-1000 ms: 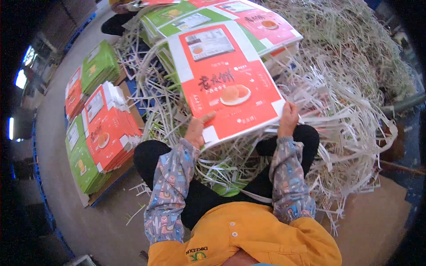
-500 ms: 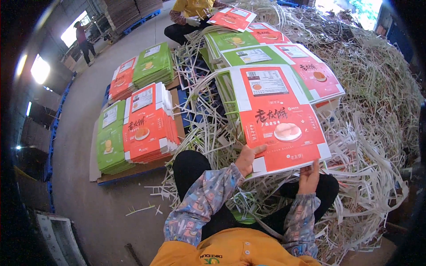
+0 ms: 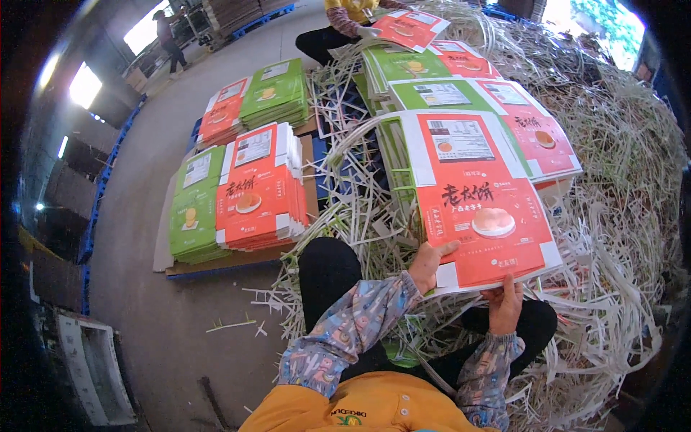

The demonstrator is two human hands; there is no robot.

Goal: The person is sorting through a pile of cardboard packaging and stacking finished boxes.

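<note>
A red printed carton sheet [image 3: 471, 216] with white tabs lies on top of a pile in front of me, its near end over my lap. Clasping its near left corner is my left hand [image 3: 427, 266], thumb on top and fingers underneath. My right hand [image 3: 505, 308] pinches the near edge right of the middle, with a fingertip over the print. Under the sheet, the side of the pile shows green and white sheet edges [image 3: 394, 155]. Patterned sleeves cover both my forearms.
Left of me, stacked red sheets [image 3: 260, 194] and green sheets [image 3: 196, 205] rest on a pallet. White paper offcuts [image 3: 604, 309] heap up on the right. Beyond the pile a co-worker's gloved hand [image 3: 368, 32] holds another red sheet [image 3: 404, 30]. Another person [image 3: 171, 43] stands far left.
The view has turned left, so everything sits farther right in the picture. My right hand has slid left along the sheet's near edge. My left hand keeps its hold on the corner.
</note>
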